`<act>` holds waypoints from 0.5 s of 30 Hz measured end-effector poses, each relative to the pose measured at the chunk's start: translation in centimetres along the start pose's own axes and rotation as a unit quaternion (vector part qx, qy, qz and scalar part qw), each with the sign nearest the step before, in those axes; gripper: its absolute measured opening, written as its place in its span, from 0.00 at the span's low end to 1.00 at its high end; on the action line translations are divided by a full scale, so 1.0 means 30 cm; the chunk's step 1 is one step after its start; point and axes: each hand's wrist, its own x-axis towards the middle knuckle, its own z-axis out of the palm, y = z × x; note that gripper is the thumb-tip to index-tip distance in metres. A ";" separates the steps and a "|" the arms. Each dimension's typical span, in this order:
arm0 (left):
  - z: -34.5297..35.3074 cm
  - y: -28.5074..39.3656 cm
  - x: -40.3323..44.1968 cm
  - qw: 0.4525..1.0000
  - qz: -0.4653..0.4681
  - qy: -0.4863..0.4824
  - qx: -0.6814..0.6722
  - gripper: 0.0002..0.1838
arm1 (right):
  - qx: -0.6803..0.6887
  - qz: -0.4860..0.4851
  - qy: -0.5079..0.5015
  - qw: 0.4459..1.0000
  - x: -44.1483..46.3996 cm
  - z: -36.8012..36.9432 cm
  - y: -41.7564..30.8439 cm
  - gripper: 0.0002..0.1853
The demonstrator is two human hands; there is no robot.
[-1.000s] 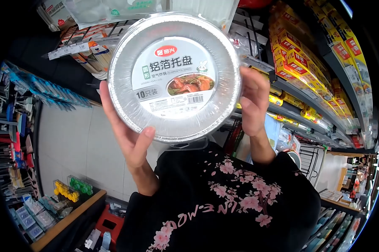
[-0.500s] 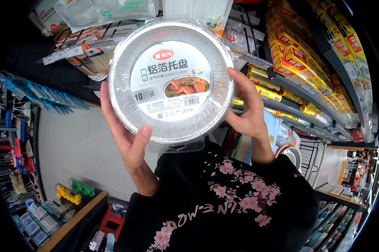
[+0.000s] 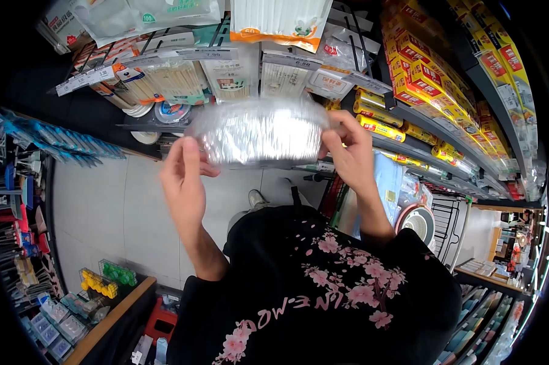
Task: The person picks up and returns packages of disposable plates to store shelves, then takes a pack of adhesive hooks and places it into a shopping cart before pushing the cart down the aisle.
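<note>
The left hand (image 3: 185,179) and the right hand (image 3: 350,152) hold together the foil trays (image 3: 262,135) — their shiny side is visible.

Brightly lit, with white glare on the motion-smeared foil pans (image 3: 262,137) — crisper on the shirt print (image 3: 362,294) — dim at the upper left, streaked by lamps (image 3: 547,233) near the right edge, and bowed by fisheye distortion inside black corners.
</note>
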 end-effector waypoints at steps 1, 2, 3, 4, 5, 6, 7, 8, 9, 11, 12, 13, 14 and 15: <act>0.008 -0.002 0.001 0.999 -0.033 0.002 0.000 0.21 | -0.008 0.010 0.023 1.000 0.006 0.012 0.000 0.15; 0.019 -0.004 0.001 0.998 -0.067 0.004 0.000 0.21 | -0.009 0.011 0.025 1.000 0.006 0.007 0.000 0.15; 0.047 0.019 -0.001 0.997 -0.068 0.029 0.008 0.22 | -0.004 0.036 0.019 0.999 0.005 0.001 -0.001 0.16; 0.053 0.017 0.002 0.997 -0.069 0.027 0.006 0.22 | 0.000 0.061 0.012 0.998 0.005 -0.002 -0.002 0.16; 0.059 0.014 0.004 0.997 -0.070 0.026 0.011 0.22 | 0.027 0.058 0.020 0.998 0.001 0.002 0.010 0.16; 0.061 0.012 0.006 0.997 -0.072 0.025 0.015 0.23 | 0.026 0.058 0.019 0.998 -0.004 -0.001 0.019 0.16; 0.064 0.011 0.008 0.997 -0.072 0.025 0.014 0.23 | 0.015 0.063 0.021 0.998 -0.008 -0.005 0.026 0.18; 0.067 0.009 0.011 0.997 -0.075 0.023 0.008 0.22 | 0.003 0.067 0.022 0.997 -0.012 -0.007 0.036 0.19; 0.069 0.006 0.014 0.997 -0.078 0.021 0.002 0.23 | 0.003 0.066 0.022 0.998 -0.018 -0.007 0.052 0.19; 0.080 -0.005 0.026 0.994 -0.074 0.039 -0.064 0.22 | 0.092 0.025 0.119 0.988 -0.039 0.001 0.087 0.24; 0.083 -0.014 0.033 0.988 -0.069 0.057 -0.129 0.22 | 0.095 0.027 0.118 0.988 -0.050 0.006 0.093 0.24; 0.068 -0.046 0.041 0.988 -0.083 0.028 -0.124 0.20 | 0.054 -0.002 0.121 0.991 -0.064 0.009 0.095 0.26; 0.078 -0.063 0.042 0.989 -0.082 0.026 -0.123 0.20 | 0.012 -0.034 0.125 0.992 -0.075 0.006 0.099 0.29; 0.100 -0.078 0.040 0.992 -0.090 0.024 -0.089 0.20 | 0.020 0.006 0.091 0.996 -0.095 -0.022 0.113 0.22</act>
